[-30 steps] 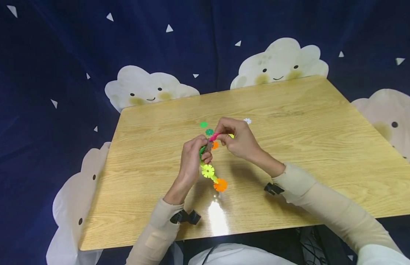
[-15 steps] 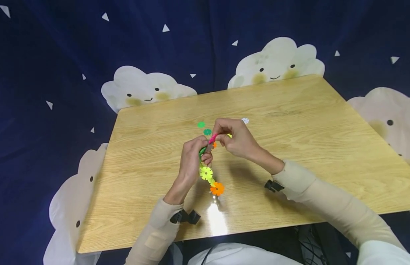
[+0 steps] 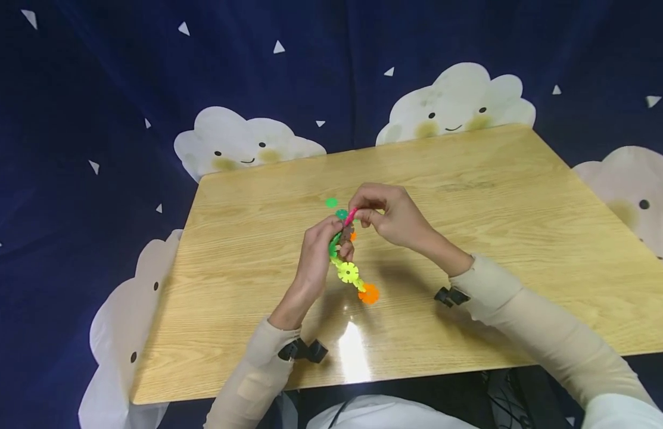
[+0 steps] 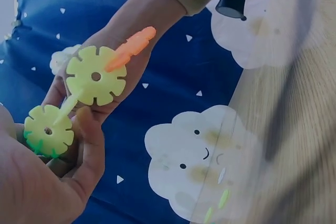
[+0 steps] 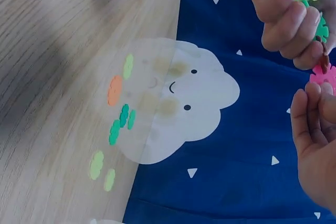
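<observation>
My left hand (image 3: 312,253) grips a chain of notched interlocking plastic discs. A green disc (image 5: 321,27) sits partly behind its fingers. Yellow discs (image 4: 94,74) hang below the hand, slotted into one another, with an orange disc (image 3: 369,294) at the lower end. Opposite it, my right hand (image 3: 390,211) pinches a pink disc (image 5: 324,77) between thumb and fingertips. The pink disc meets a brown disc (image 5: 324,59) at the chain's upper end, right beside the left fingertips. Part of the chain is hidden by the left hand.
On the wooden table (image 3: 229,268) behind the hands lie several loose discs, among them a light green disc (image 3: 332,202), a dark green disc (image 3: 341,214) and an orange loose disc (image 5: 114,90). A dark blue curtain (image 3: 310,59) with clouds hangs beyond the table.
The right hand has shifted slightly up and now covers the white loose disc in the head view. The pink disc stands more upright, and the chain's orange end has swung right and up.
</observation>
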A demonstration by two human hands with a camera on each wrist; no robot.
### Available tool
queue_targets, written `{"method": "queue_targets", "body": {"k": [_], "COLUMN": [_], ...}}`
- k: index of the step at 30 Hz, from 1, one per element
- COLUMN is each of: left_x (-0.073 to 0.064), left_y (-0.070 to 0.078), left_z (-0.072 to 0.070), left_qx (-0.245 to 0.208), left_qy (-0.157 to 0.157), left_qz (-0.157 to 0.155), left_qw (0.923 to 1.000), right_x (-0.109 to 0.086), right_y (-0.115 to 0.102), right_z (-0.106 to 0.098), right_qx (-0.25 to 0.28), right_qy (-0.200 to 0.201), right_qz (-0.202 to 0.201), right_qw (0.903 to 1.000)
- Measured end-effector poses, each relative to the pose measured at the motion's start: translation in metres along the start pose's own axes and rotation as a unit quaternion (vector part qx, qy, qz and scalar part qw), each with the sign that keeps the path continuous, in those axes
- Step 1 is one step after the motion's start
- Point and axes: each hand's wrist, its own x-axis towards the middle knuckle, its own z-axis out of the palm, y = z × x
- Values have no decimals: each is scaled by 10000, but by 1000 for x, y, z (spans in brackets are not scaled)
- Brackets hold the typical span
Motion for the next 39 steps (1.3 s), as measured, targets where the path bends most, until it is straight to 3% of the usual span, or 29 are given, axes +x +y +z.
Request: {"method": "queue_targets", "body": {"k": [5,11,18,23,30,35,39], "left_x": [0,-2,-3,-3,-3,-4,-5], "left_y": [0,0,-1,-3,-3,-3,-2], "left_z": [-2,-2,0,-1,-1,-1,-1], "left_qx": [231,129,64,35,-152,-159,-123], "left_qy": [-68,-212,-256,-295,-145,-92,-120], "left_qz": [-81,-176,-101,-109,-187,-249,-208], "left_qw": [9997,9995,9996,9995,9996,9995,9996], "right_x": [1,2,3,3,7,11,9], "right_y": [-1,-18,-19,-7,33,65,87], "right_z": [-1,-2,1,0,-11,-20,-25], "right_qx": [-26,168,157,81,400,-620,-1555], "right_qy": [-44,-285,-406,-528,-1264,-1098,-1285], "right_qz": [214,344,274,185,376,1095,1665], "right_qw": [9998,9989,9987,9984,9905,9860,9652]}}
